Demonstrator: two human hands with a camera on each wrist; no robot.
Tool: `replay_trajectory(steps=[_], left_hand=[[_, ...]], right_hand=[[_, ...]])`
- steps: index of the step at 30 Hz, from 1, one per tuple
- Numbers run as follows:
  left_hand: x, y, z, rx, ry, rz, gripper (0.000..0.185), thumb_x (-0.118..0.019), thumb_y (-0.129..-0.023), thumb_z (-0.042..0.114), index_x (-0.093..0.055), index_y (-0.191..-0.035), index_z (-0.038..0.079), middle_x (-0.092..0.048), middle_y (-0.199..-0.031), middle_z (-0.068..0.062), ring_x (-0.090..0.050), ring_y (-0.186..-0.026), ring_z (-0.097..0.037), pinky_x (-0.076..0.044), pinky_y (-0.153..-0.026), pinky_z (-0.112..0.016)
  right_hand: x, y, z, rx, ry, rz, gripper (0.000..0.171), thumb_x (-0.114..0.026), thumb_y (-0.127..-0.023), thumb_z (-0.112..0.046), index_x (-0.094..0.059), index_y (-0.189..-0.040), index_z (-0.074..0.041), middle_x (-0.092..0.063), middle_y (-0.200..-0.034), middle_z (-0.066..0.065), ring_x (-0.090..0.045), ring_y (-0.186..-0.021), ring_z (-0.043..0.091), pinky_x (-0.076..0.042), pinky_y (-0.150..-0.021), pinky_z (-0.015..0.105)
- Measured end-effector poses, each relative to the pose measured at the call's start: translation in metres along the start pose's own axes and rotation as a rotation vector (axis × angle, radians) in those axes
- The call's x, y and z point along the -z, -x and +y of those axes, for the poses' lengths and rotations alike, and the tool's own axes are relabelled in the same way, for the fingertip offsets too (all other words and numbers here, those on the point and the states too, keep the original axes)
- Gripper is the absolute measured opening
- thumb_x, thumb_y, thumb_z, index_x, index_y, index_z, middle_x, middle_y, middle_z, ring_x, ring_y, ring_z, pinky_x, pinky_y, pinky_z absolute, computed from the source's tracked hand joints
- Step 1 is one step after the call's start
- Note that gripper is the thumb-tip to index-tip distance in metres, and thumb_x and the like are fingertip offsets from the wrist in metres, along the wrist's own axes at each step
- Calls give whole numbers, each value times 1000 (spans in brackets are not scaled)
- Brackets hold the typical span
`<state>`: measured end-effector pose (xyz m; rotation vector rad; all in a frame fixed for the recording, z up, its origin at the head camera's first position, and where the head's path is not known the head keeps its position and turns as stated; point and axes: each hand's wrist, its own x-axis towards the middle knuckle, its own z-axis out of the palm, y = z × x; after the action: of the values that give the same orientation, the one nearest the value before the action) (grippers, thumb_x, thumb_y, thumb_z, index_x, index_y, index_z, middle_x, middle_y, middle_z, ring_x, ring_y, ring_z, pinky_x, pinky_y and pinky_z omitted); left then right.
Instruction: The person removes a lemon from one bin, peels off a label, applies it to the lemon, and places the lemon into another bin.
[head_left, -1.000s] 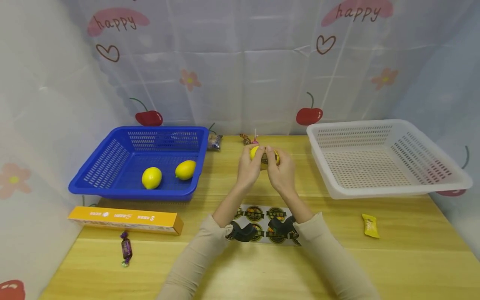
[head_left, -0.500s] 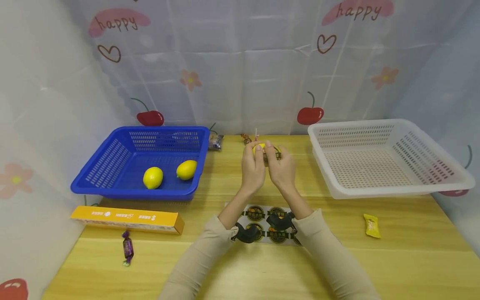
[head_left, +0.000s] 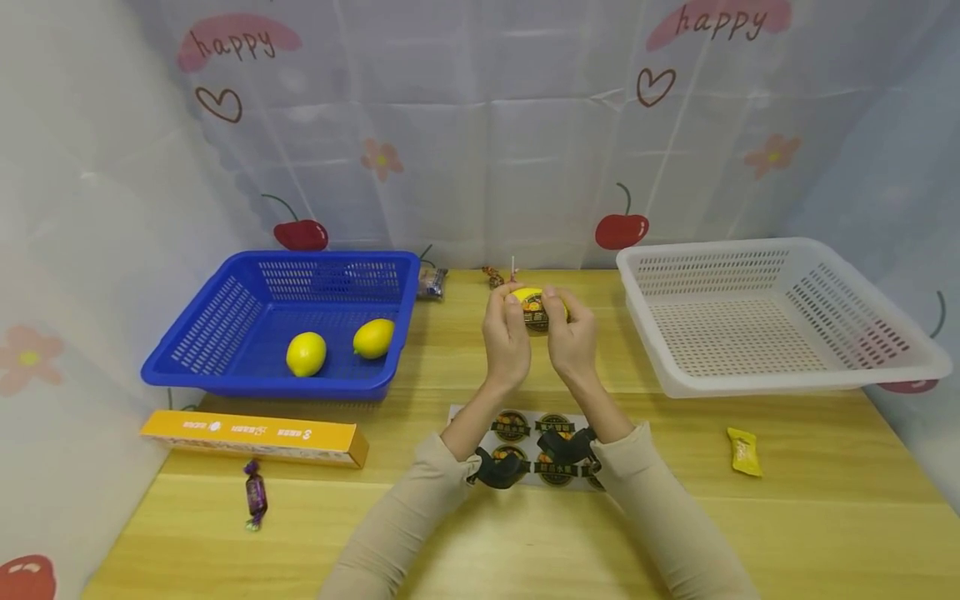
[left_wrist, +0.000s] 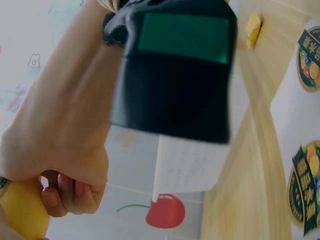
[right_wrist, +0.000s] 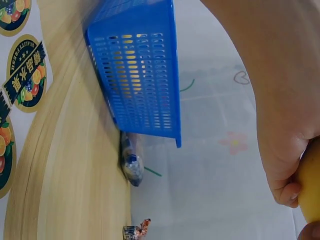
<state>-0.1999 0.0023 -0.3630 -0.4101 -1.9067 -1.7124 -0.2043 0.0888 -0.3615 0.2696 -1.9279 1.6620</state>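
Observation:
A yellow lemon [head_left: 517, 294] is held up over the table between both hands in the head view. On its near side sits a round black-and-gold sticker [head_left: 535, 313]. My left hand [head_left: 506, 340] grips the lemon from the left, its thumb against the fruit near the sticker. From the other side my right hand [head_left: 574, 340] holds it, thumb at the sticker's right edge. Part of the lemon [left_wrist: 24, 210] shows in the left wrist view. Below the wrists lies a white sheet of round fruit stickers [head_left: 534, 450], partly covered by the dark wrist straps.
On the left stands a blue basket [head_left: 262, 385] with two lemons [head_left: 306, 355] inside. A white basket [head_left: 780, 385] is at the right. An orange box [head_left: 255, 435], a purple-wrapped candy [head_left: 256, 495], a yellow-wrapped candy [head_left: 744, 452] and more sweets [head_left: 431, 283] at the back lie around.
The thumbs have moved apart, and the sticker on the lemon now shows more fully. My right hand has shifted slightly right. The baskets and loose things stay put.

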Motion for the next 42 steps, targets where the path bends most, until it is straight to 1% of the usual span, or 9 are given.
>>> replay_trajectory(steps=[7, 12, 17, 23, 26, 28, 31, 37, 42], left_hand=[[0, -2, 7, 53, 98, 2, 36, -25, -100, 11, -51, -114, -10, -50, -75, -15, -38, -57, -8, -35, -50, -19], [4, -4, 10, 156, 129, -2, 40, -22, -103, 15, -50, -116, -10, -55, -100, -25, -49, -79, -17, -45, -62, -20], [13, -8, 8, 258, 83, -63, 43, -20, -104, 22, -47, -121, -6, -55, -106, -21, -52, -89, -21, -45, -72, -24], [32, -11, 6, 326, -63, -242, 42, -29, -104, 25, -48, -131, 0, -53, -89, -13, -44, -66, -10, -41, -58, -21], [45, -13, 6, 350, -33, -364, 38, -37, -103, 20, -51, -130, -3, -59, -96, -20, -58, -73, -19, -52, -65, -24], [56, -15, 9, 371, -6, -441, 36, -43, -101, 17, -54, -127, -6, -59, -113, -23, -63, -91, -25, -55, -78, -28], [75, -22, 14, 369, -28, -552, 32, -49, -98, 12, -56, -122, -8, -61, -112, -27, -66, -90, -32, -56, -77, -32], [138, -55, 19, 296, -342, -648, 30, -56, -95, 17, -62, -118, -1, -66, -105, -19, -65, -84, -28, -56, -69, -34], [200, -91, 7, 410, -562, -716, 38, -56, -95, 23, -57, -123, -2, -63, -108, -25, -62, -93, -37, -56, -70, -36]], right_hand=[[-4, 1, -2, 12, -273, 123, 32, -44, -95, -4, -64, -81, 17, -65, -73, -7, -51, -53, 3, -42, -46, 15], [-4, 1, -1, -5, -201, 128, 38, -40, -98, -6, -65, -82, 18, -62, -67, -8, -41, -41, 3, -34, -37, 15], [8, -3, -3, -192, -95, -101, 52, -31, -104, -29, -65, -103, 11, -51, -51, -4, -43, -39, 4, -36, -37, 17], [27, -8, -6, -473, -230, -449, 51, -42, -100, -34, -48, -129, 7, -65, -78, 3, -64, -58, 13, -54, -55, 24], [39, -12, -5, -602, -312, -541, 54, -45, -100, -33, -39, -136, 7, -64, -87, 4, -65, -66, 15, -55, -64, 25], [47, -17, -6, -680, -346, -579, 57, -45, -99, -33, -36, -136, 9, -63, -90, 6, -65, -68, 14, -55, -68, 25], [61, -28, -9, -736, -317, -609, 59, -45, -99, -34, -33, -136, 10, -61, -95, 7, -65, -69, 15, -56, -71, 26], [105, -70, -13, -726, -97, -603, 63, -45, -98, -39, -29, -137, 8, -58, -94, 3, -65, -70, 12, -56, -71, 24], [151, -116, -2, -779, 30, -574, 75, -41, -96, -49, -15, -145, 1, -59, -87, -1, -63, -71, 8, -55, -70, 22]])
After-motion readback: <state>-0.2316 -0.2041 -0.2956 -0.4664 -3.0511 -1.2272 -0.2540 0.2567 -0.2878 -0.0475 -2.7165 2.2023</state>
